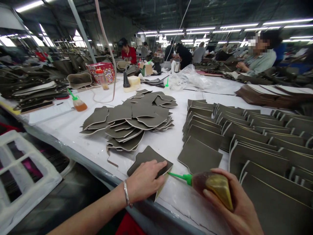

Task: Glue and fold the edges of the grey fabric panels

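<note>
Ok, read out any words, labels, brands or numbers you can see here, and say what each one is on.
No text can be read.
On the red patterned box: print too blurred to read.
On the green and white carton: marks too small to read.
On the squeeze bottle in the right hand: no label shows.

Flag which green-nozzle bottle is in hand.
The near bottle, lying sideways in the right hand. The other bottle stands untouched, far left on the table.

Loose piece pile [132, 122] mid-table; overlapped rows [244, 137] right; white crate [22, 176] left.
</note>
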Motion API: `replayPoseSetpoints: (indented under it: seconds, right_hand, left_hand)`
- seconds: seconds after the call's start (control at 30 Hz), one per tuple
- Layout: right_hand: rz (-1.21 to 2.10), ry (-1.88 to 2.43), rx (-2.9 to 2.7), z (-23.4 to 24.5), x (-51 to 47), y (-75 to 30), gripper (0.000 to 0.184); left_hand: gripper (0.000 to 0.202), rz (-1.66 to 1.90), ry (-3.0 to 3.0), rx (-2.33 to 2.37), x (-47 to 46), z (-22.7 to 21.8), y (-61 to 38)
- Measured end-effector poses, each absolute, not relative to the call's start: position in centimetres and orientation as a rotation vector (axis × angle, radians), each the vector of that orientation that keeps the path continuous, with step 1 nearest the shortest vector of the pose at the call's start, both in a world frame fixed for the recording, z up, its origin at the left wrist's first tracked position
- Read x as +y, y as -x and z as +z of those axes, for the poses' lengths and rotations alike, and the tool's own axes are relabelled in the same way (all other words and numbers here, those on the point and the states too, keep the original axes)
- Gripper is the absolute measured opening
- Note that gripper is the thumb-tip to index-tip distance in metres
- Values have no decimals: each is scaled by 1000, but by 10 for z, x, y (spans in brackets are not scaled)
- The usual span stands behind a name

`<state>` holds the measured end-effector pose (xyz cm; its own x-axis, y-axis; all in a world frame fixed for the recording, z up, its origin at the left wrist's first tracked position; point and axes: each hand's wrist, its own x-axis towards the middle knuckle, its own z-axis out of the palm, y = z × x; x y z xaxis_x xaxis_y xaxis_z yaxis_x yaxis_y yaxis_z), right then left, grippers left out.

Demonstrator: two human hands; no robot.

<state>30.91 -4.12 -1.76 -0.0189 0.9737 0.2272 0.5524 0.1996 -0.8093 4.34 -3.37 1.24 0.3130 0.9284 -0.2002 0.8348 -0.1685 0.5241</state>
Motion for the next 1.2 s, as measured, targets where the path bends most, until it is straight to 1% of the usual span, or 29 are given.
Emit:
replayPoseSetpoints:
  seconds: [0.1,0.23,0.37,0.57,0.77,0.9,1.0,1.07,1.2]
  right_hand:
    - [691,1456,-1658,-16,-42,-306,46]
    - [546,1412,-1706,-18,-39,-310,45]
    - [586,1448,-1715,-22,-41,-314,43]
    - [515,1439,-1711,-19,-38,-310,42]
    - [555,1479,-1682,-18,-42,-309,41]
    - [484,1446,-1704,-18,-42,-310,45]
    - [442,1435,-1741,-21,-43,-312,43]
    - [523,1433,-1766,-24,-43,-314,43]
    - [814,1422,-1653,-27,-41,-319,48]
  left_hand:
    - [50,217,-2041,1555,-34,12,-43]
    - [51,243,-2025,1546,-34,13,-43]
    - [49,248,-2022,1545,-33,13,-43]
    - [51,268,-2024,1545,-33,13,-44]
    - [50,268,-2039,1536,-34,13,-44]
    - [51,268,-2022,1550,-33,13,-44]
    - [50,277,-2011,1556,-33,12,-44]
    - [51,284,-2012,1559,-32,12,-45]
    - [52,319,-2003,1546,-31,12,-44]
